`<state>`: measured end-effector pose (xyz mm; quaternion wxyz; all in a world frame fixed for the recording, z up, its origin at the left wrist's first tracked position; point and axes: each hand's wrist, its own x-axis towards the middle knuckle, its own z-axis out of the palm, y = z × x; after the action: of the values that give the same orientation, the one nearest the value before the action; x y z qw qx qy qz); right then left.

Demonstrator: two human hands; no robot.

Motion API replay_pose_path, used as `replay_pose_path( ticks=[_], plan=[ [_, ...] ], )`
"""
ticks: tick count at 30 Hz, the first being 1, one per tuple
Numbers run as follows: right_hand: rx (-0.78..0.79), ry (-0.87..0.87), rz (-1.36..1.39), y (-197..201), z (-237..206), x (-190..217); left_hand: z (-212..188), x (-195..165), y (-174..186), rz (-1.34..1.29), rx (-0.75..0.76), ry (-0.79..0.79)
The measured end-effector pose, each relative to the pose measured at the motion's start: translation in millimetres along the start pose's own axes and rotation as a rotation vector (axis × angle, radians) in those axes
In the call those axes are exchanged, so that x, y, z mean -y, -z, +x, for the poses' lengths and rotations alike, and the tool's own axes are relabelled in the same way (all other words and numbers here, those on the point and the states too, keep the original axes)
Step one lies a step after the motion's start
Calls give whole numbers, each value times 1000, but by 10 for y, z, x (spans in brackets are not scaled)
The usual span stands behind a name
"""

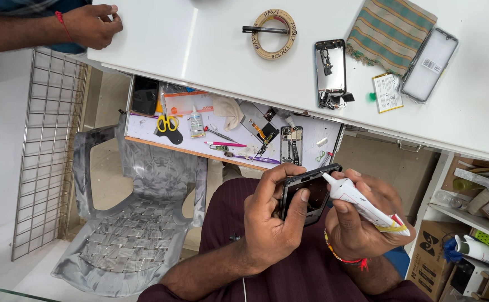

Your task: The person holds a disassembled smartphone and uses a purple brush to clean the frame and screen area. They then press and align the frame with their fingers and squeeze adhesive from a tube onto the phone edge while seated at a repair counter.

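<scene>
The left hand [272, 223] is gripping the phone frame [307, 193] while the right hand [362, 223], pinching the glue tube [362, 204], is angling its nozzle onto the frame's upper right edge.

Single head view, worn camera, looking steeply down from above the white table [227, 61]. Table edge crosses the upper frame; below it, nearer the lens, the wearer's lap. Close range; no second view overlaps.

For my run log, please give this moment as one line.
left hand: holds phone frame | right hand: holds glue tube, nozzle at frame edge | behind: open drawer, scissors | another person's hand on table
</scene>
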<state>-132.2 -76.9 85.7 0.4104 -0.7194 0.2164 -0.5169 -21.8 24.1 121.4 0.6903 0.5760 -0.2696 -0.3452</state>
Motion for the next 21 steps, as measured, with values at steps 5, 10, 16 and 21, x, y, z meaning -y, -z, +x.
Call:
replay_pose_path(
  ticks=[5, 10, 16, 21],
  plan=[
    [54, 96, -100, 4, 11, -23, 5, 19, 7, 16, -3, 1],
    [-33, -4, 46, -44, 2, -30, 4, 14, 8, -9, 0, 11],
    [13, 70, -52, -45, 27, -41, 5, -9, 9, 2, -9, 27],
    [-213, -170, 345, -105, -24, -69, -9, 45, 33, -58, -46, 99]
  ],
)
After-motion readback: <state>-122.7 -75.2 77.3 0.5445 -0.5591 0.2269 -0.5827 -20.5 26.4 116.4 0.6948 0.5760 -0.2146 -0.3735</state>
